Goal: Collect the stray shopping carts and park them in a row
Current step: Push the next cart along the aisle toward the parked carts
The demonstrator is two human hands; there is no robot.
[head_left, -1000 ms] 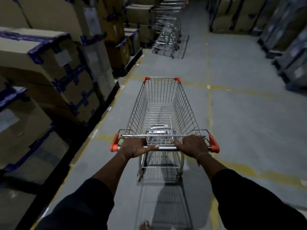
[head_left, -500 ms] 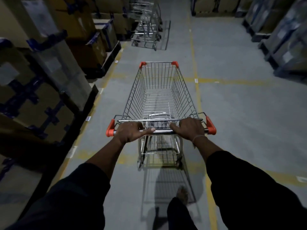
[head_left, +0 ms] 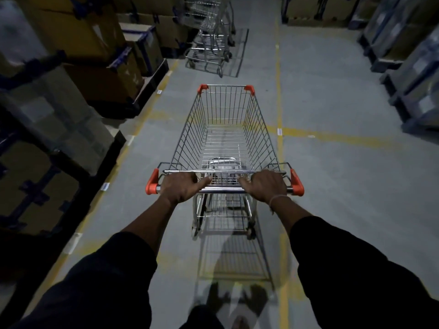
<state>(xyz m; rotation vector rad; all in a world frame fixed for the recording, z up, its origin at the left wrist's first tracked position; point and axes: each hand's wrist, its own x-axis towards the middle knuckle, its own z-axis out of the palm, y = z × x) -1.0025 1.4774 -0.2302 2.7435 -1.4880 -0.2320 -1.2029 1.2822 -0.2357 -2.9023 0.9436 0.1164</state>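
Observation:
An empty wire shopping cart (head_left: 225, 129) with orange corner caps stands in the aisle right in front of me, pointing away. My left hand (head_left: 180, 187) grips the left part of its metal handle bar and my right hand (head_left: 267, 186) grips the right part, with both thumbs lying along the bar. Further up the aisle, slightly to the left, a row of nested parked carts (head_left: 209, 43) stands with its rear toward me. A stretch of bare floor separates the two.
Stacked cardboard boxes on pallets (head_left: 78, 74) line the left side close to the cart. Wrapped pallets (head_left: 413, 62) line the right side. The grey floor carries yellow painted lines (head_left: 279, 110). Open floor lies to the right of the cart.
The cart and I have rolled forward along the aisle. The parked row of carts is nearer and larger in view. The boxes on the left have slid past. Both hands kept their grip.

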